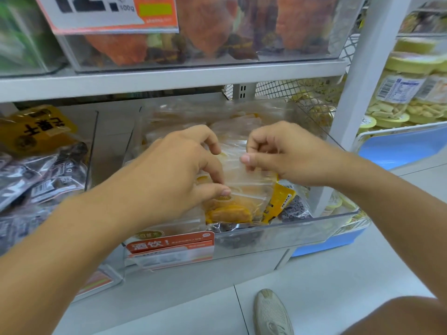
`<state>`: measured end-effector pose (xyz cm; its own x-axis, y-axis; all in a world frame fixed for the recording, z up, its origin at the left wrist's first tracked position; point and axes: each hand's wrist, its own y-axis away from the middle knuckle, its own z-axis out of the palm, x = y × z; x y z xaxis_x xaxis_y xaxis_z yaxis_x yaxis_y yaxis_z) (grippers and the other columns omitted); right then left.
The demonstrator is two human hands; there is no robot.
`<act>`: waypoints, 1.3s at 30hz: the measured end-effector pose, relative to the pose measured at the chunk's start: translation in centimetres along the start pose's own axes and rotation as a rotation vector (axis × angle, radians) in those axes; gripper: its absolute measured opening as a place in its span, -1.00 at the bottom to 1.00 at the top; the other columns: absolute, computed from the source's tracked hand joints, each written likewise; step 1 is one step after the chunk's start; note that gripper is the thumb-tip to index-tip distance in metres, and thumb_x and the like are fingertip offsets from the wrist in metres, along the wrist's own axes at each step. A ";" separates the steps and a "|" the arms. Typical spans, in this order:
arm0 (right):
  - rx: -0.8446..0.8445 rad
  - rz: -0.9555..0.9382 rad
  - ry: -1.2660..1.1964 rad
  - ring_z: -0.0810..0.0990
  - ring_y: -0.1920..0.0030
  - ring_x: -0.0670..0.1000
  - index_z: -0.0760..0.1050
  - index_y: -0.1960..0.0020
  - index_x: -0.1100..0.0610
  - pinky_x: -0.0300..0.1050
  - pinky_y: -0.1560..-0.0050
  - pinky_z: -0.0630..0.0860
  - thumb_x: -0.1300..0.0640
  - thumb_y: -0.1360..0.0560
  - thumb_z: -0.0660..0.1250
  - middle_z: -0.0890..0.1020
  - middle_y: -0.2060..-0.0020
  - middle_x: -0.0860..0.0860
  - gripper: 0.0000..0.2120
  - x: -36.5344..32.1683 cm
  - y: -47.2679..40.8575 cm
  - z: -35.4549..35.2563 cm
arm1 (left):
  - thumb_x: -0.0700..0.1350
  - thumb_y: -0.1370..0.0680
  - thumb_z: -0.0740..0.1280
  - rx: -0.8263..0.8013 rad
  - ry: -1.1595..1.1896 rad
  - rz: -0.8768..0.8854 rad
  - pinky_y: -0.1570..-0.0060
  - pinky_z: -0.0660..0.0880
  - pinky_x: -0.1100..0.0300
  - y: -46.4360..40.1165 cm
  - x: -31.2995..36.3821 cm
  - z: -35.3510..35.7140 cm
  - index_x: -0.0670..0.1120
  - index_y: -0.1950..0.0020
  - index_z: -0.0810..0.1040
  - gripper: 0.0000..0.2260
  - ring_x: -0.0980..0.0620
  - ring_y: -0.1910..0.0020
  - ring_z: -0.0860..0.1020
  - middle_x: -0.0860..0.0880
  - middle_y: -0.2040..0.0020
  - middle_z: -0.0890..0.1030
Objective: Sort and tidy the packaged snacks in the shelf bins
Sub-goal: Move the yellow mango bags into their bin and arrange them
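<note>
Both hands were on one clear snack packet (238, 182) atop the pile in the middle clear bin (278, 228) — left hand (183, 170) and right hand (287, 153) pinching its top edge — so we judged best to keep it flat and square it with the stack below.

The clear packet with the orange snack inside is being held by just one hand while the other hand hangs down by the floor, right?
Not quite. In the head view both hands hold it: the left hand and the right hand each pinch the top of the clear packet, over the clear bin. It does hold an orange snack.
</note>
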<state>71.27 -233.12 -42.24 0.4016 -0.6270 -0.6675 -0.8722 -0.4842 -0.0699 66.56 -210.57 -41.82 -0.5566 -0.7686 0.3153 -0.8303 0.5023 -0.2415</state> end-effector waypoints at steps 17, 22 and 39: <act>0.100 0.092 -0.320 0.74 0.18 0.14 0.41 0.09 0.19 0.06 0.14 0.70 0.28 -0.65 0.21 0.72 0.21 0.22 -0.86 0.5 1.1 -0.2 | 0.15 -0.47 0.44 0.021 -0.008 0.151 0.17 0.55 0.02 0.0 -0.1 0.1 0.07 0.24 0.71 -0.81 0.20 0.22 0.55 0.19 0.22 0.60; -0.040 0.063 0.018 0.71 0.21 0.07 0.50 0.15 0.18 -0.12 0.22 0.64 0.27 -0.62 0.28 0.69 0.22 0.16 -0.84 1.3 0.9 -0.4 | 0.19 -0.48 0.35 0.054 -0.094 0.136 0.10 0.54 -0.03 -0.1 0.0 0.3 0.08 0.21 0.70 -0.75 0.10 0.11 0.51 0.18 0.22 0.60; -0.357 -0.001 0.446 0.64 0.23 -0.08 0.72 0.09 0.03 -0.04 0.13 0.59 -0.10 -0.51 0.43 0.71 0.27 -0.05 -0.78 -1.3 2.3 3.7 | 0.09 -0.51 0.42 0.235 -0.178 -0.253 0.17 0.48 0.08 -1.2 1.2 1.5 0.01 0.33 0.61 -0.74 0.00 0.27 0.55 0.08 0.36 0.59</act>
<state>67.67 -231.18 -44.34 0.5488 -0.7861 -0.2844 -0.7546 -0.6122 0.2361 66.96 -212.72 -42.49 -0.3046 -0.9237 0.2325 -0.9004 0.1996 -0.3865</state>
